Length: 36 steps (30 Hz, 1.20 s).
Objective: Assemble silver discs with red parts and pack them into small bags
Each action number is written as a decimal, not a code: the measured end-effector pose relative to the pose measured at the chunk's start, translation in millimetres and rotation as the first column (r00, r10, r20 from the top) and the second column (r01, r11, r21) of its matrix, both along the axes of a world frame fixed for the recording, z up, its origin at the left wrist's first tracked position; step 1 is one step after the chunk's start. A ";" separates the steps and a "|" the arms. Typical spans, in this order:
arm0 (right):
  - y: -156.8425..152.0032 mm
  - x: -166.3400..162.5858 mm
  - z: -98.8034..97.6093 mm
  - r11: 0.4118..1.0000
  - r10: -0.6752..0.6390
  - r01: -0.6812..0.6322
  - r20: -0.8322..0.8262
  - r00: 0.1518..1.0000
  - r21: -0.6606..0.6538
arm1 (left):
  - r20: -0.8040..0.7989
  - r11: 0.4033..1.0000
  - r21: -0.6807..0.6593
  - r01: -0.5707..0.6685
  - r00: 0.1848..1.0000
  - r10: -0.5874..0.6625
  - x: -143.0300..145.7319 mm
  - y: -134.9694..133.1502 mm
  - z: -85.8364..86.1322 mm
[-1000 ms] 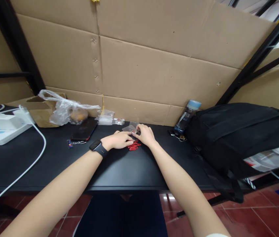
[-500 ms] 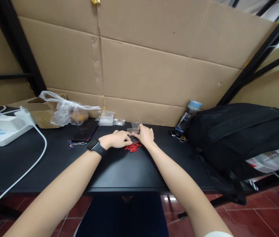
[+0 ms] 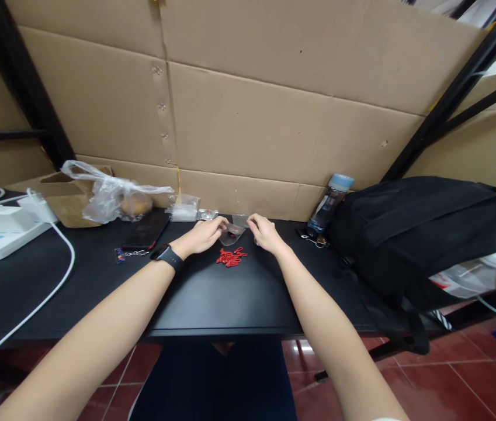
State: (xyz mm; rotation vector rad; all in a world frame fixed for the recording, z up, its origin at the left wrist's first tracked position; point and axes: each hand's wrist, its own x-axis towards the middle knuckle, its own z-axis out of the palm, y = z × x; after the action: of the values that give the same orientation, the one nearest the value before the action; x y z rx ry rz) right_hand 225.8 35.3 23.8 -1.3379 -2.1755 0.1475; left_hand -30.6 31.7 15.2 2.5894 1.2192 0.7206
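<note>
A small clear plastic bag [image 3: 232, 234] is stretched between my two hands above the black desk, with a bit of red inside it. My left hand [image 3: 206, 235], wearing a dark watch [image 3: 167, 255] at the wrist, pinches the bag's left side. At the upper right edge, the bent fingers of my right hand [image 3: 265, 234] close on the same bag; its fingertips are partly hidden. Just in front of the bag lies a loose pile of red cord loops [image 3: 229, 258]. Behind my left hand sit a small clear packet [image 3: 208, 214] and a stack of clear bags [image 3: 184, 209].
To the left are a phone [image 3: 146, 231], a keychain [image 3: 120, 255], a knotted plastic bag [image 3: 114, 199], a cardboard box [image 3: 70, 202] and a power strip [image 3: 15, 240] with a white cable. A bottle [image 3: 330, 204], keys [image 3: 313, 237] and a black backpack [image 3: 418, 234] stand right. Cardboard walls the back.
My hands have drawn apart, opening out the clear bag between them. The red cord pile, partly covered by my fingers before, now shows whole. The view has shifted slightly.
</note>
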 end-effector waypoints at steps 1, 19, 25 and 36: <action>0.2 4.1 -0.4 1.000 0.019 -0.019 0.015 1.000 0.003 | -0.017 1.000 0.026 -0.010 1.000 0.011 -0.5 2.4 -3.8; 1.6 -8.0 -16.6 0.999 0.045 -0.045 -0.002 0.999 -0.022 | -0.054 0.994 0.098 -0.055 0.997 0.060 1.8 10.5 -10.4; 4.8 -4.9 -16.6 0.993 0.032 -0.044 -0.113 0.993 -0.105 | 0.133 0.999 -0.005 -0.036 0.990 0.036 -0.9 7.8 -7.6; -7.6 -24.5 -11.4 0.952 -0.243 0.249 0.051 0.969 -0.178 | 0.191 0.933 -0.247 -0.263 0.930 0.313 15.7 -0.8 -8.4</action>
State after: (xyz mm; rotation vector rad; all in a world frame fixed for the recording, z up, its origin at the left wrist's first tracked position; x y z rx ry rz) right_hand 201.3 27.6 12.4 -1.7123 -2.0355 0.2377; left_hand -14.9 31.0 6.8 2.1081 1.5264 0.8564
